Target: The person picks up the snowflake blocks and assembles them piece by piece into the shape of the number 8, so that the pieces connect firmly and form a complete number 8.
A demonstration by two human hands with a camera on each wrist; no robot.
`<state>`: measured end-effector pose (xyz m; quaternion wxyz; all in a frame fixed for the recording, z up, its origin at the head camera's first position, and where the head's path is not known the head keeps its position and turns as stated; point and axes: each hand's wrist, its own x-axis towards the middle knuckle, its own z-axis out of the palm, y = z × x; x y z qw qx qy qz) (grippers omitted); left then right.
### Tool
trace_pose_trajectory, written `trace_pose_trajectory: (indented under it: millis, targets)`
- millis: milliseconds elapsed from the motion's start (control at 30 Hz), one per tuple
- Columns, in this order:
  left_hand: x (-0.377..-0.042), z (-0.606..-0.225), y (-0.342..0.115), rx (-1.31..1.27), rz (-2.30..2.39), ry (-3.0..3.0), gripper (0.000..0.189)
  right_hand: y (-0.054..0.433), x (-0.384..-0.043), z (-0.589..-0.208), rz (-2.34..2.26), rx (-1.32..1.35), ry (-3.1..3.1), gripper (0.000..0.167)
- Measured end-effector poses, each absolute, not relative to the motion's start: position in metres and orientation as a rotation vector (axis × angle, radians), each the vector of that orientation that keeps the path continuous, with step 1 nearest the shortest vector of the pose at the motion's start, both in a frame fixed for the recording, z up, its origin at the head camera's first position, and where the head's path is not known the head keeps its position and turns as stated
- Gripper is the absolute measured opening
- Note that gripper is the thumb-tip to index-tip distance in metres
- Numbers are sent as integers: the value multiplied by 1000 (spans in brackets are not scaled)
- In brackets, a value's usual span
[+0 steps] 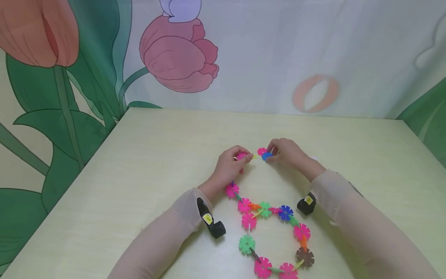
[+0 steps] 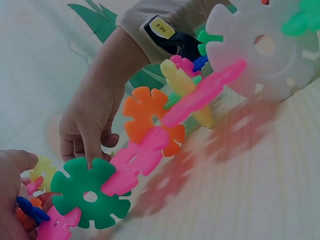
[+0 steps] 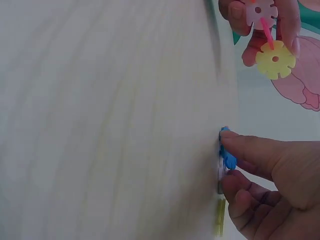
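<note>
In the head view my left hand [image 1: 226,168] holds the upper end of a chain of slotted plastic snowflake discs, with a pink disc [image 1: 241,155] among its fingers. A yellow disc [image 3: 267,61] at that end hangs free below the fingertips in the right wrist view. My right hand [image 1: 289,152] pinches a blue snowflake disc [image 1: 266,156] low over the table, a small gap from the yellow one. Beside it is a pink disc [image 1: 261,151]. From my left hand the chain runs down through another pink disc [image 1: 232,190]; a green disc [image 2: 67,182] shows in the left wrist view.
The chain continues into a loop near the front, with a brown disc [image 1: 306,259] and a light green disc [image 1: 244,245]. Another yellow piece [image 3: 220,217] lies edge-on near my right fingers. Behind the pale wooden table [image 1: 167,155] hangs a tulip-printed cloth [image 1: 258,58].
</note>
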<state>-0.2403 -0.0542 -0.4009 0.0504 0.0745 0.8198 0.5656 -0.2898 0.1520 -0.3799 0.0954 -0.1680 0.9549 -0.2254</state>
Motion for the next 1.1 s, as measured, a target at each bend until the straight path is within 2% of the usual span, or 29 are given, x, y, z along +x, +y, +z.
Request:
trace_pose_trajectory:
  millis: [400, 767, 1100]
  targets:
    - [-240, -401, -54, 267, 1748, 2482, 19, 160, -285, -376, -928, -459, 2668, 14]
    - [-239, -399, -53, 270, 1766, 2474, 20, 162, -271, -370, -1258, -433, 2429, 25]
    - [-239, -401, -53, 315, 1746, 2469, 22, 157, -262, -365, -1363, -374, 2297, 26]
